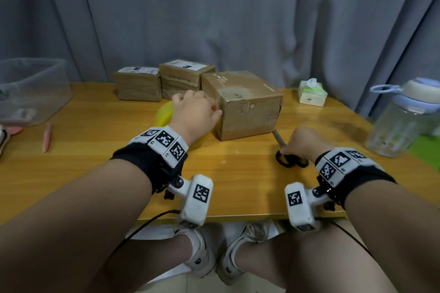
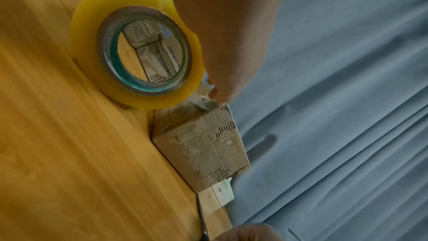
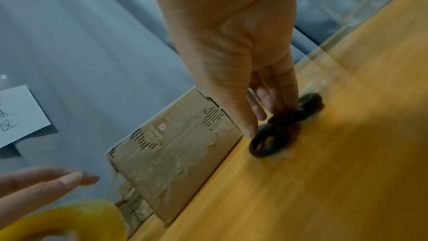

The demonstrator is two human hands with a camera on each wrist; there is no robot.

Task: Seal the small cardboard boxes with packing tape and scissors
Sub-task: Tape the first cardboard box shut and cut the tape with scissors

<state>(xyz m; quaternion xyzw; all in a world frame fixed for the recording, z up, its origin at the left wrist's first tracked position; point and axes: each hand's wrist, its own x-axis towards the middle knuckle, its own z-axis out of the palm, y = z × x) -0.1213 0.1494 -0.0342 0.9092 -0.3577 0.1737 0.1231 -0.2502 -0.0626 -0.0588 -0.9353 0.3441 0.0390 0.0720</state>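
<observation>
A brown cardboard box stands mid-table. My left hand reaches its upper left corner, fingers fairly straight and fingertips touching a clear tape end there. The yellow tape roll stands on edge under that hand, beside the box. Black-handled scissors lie on the table by the box's right front corner, blades pointing at it. My right hand grips their handles between thumb and fingers.
Two smaller taped boxes sit at the back by the grey curtain. A clear plastic bin and a pink pen are on the left. A tissue pack and a water bottle stand at the right.
</observation>
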